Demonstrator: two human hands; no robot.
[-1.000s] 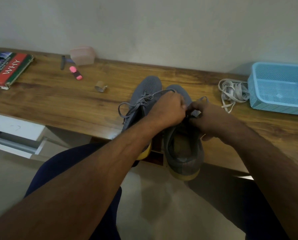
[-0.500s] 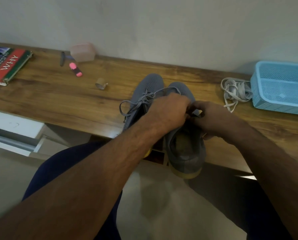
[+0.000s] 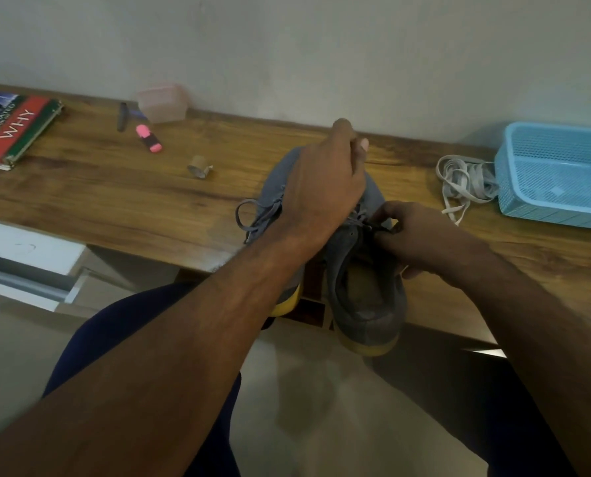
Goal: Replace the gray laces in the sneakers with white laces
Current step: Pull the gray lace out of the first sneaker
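Two gray sneakers with yellow soles stand side by side at the desk's front edge, heels over the edge. My left hand (image 3: pixel 325 180) is raised over the toes, fingers pinched together on the right sneaker's gray lace (image 3: pixel 356 216), most of which is hidden under the hand. My right hand (image 3: pixel 421 235) grips the right sneaker (image 3: pixel 366 304) at its upper eyelets and tongue. The left sneaker (image 3: pixel 273 187) is still laced in gray, a loop (image 3: pixel 242 215) hanging off its left side. A bundle of white laces (image 3: pixel 466 180) lies on the desk to the right.
A light blue mesh basket (image 3: pixel 555 180) stands at the right, touching the white laces. On the left of the wooden desk (image 3: pixel 115 194) lie a book (image 3: pixel 12 129), a pink highlighter (image 3: pixel 148 138), a dark pen (image 3: pixel 122 117), a pink box (image 3: pixel 163 102) and a small tape roll (image 3: pixel 199 166).
My left hand has moved up and away from the eyelets toward the toes, drawing the gray lace out. My right hand stays on the right sneaker's eyelets.
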